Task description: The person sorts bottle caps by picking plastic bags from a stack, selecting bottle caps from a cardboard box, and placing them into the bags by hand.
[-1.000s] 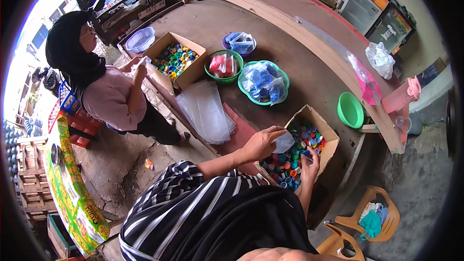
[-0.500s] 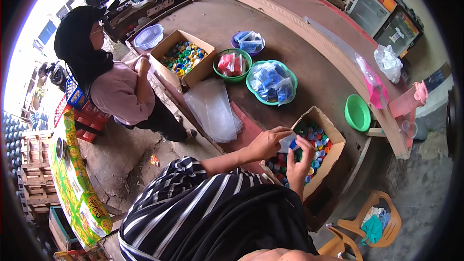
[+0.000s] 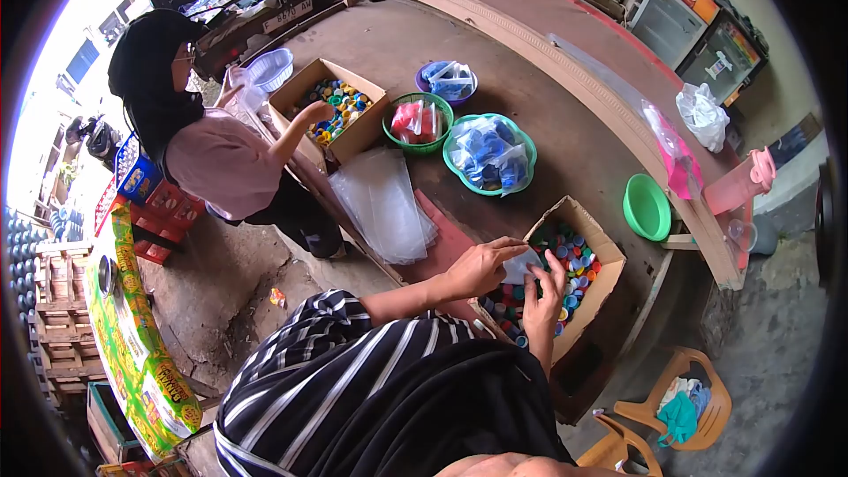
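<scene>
A small clear plastic bag [image 3: 521,267] is stretched between my hands, above a cardboard box [image 3: 599,302] of mixed bottle caps [image 3: 579,267]. My left hand [image 3: 481,269] is closed on the bag's upper left edge. At the bag's right side is my right hand [image 3: 541,300], its fingers curled and its thumb against the plastic. Whether a cap lies behind these fingers I cannot make out. Flat clear plastic sheets or bags [image 3: 384,203] lie to the left of the box.
Beyond the box stand a turquoise basin [image 3: 533,178] of bagged blue caps, a green basin [image 3: 415,148] with red ones and a purple basin [image 3: 474,97]. Another person [image 3: 221,159] reaches into a second cap box [image 3: 360,131]. A green bowl [image 3: 647,208] sits at right, near an orange chair [image 3: 717,406].
The blue cap in my right fingers no longer shows, and that hand's fingers have spread somewhat at the bag. The other person's hand has moved into the far box.
</scene>
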Action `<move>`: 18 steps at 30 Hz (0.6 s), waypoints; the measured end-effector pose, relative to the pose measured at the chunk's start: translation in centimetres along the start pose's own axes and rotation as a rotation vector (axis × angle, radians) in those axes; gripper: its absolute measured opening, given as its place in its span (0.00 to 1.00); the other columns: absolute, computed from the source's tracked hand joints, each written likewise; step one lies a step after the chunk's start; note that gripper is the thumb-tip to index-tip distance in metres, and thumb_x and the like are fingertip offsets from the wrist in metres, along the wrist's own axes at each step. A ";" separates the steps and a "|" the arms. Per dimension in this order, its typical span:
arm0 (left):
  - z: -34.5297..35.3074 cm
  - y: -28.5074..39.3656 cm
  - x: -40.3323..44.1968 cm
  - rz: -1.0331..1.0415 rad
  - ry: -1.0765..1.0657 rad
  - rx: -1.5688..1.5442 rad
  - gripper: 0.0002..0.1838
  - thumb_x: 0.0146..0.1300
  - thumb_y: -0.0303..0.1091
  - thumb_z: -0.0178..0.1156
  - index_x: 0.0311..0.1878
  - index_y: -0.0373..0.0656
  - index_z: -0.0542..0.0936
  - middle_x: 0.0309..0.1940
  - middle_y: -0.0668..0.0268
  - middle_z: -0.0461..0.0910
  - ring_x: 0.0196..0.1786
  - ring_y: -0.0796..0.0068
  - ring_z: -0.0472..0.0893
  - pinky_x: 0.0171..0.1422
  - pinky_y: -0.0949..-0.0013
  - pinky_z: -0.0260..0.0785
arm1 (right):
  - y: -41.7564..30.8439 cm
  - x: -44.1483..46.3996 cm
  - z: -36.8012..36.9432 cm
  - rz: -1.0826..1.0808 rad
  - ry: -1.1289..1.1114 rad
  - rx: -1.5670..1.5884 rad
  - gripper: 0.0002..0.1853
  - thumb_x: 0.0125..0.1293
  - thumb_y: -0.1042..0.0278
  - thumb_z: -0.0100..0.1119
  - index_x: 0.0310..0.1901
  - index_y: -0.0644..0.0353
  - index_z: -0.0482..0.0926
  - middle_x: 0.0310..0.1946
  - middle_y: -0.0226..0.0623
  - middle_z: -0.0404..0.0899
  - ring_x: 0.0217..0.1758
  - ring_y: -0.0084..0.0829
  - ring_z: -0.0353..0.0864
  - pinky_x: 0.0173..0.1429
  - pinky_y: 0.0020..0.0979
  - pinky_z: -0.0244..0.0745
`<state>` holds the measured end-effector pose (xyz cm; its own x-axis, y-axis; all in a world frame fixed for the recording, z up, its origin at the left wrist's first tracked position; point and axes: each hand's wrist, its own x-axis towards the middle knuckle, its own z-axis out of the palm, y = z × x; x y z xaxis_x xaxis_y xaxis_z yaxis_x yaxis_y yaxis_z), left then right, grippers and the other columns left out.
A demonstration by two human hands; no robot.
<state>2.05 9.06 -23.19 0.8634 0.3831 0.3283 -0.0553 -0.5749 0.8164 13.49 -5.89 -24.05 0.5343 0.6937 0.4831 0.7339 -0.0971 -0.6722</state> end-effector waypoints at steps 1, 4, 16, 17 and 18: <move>-0.2 0.1 0.0 -0.004 0.003 0.007 0.33 0.48 0.16 0.53 0.64 0.39 0.76 0.62 0.53 0.76 0.59 0.48 0.79 0.60 0.56 0.75 | 0.4 -0.1 0.0 0.032 0.008 0.061 0.09 0.71 0.69 0.59 0.49 0.60 0.82 0.63 0.45 0.73 0.65 0.47 0.72 0.68 0.45 0.67; -0.9 0.2 -0.2 0.019 0.034 0.024 0.33 0.48 0.17 0.53 0.63 0.37 0.76 0.62 0.53 0.76 0.59 0.48 0.79 0.61 0.56 0.76 | 2.3 -0.1 -1.1 0.073 0.101 0.018 0.09 0.72 0.69 0.58 0.50 0.62 0.80 0.59 0.45 0.75 0.63 0.46 0.74 0.67 0.43 0.68; -1.7 0.0 -1.2 -0.016 0.100 0.002 0.33 0.49 0.16 0.52 0.63 0.38 0.76 0.62 0.52 0.77 0.59 0.48 0.79 0.61 0.56 0.75 | 12.9 -5.2 -2.4 0.720 -0.460 -0.684 0.34 0.62 0.57 0.66 0.66 0.67 0.66 0.58 0.56 0.73 0.65 0.52 0.71 0.69 0.48 0.65; -1.6 0.0 -1.2 -0.023 0.092 -0.002 0.33 0.49 0.16 0.52 0.63 0.38 0.76 0.62 0.53 0.77 0.59 0.48 0.79 0.61 0.56 0.75 | 14.4 -6.1 -1.8 0.708 -0.436 -0.714 0.35 0.62 0.57 0.66 0.66 0.67 0.65 0.58 0.56 0.73 0.65 0.52 0.71 0.69 0.48 0.64; -1.6 -0.1 -1.2 -0.035 0.092 -0.004 0.33 0.48 0.16 0.52 0.63 0.38 0.76 0.62 0.53 0.77 0.59 0.48 0.80 0.61 0.56 0.75 | 16.7 -7.5 -0.6 0.697 -0.407 -0.743 0.37 0.62 0.57 0.65 0.67 0.68 0.64 0.58 0.57 0.73 0.65 0.52 0.70 0.70 0.48 0.63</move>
<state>0.25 9.77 -22.88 0.8149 0.4681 0.3417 -0.0282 -0.5569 0.8301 21.99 -13.10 -38.54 0.8520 0.4897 -0.1853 0.4671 -0.8708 -0.1536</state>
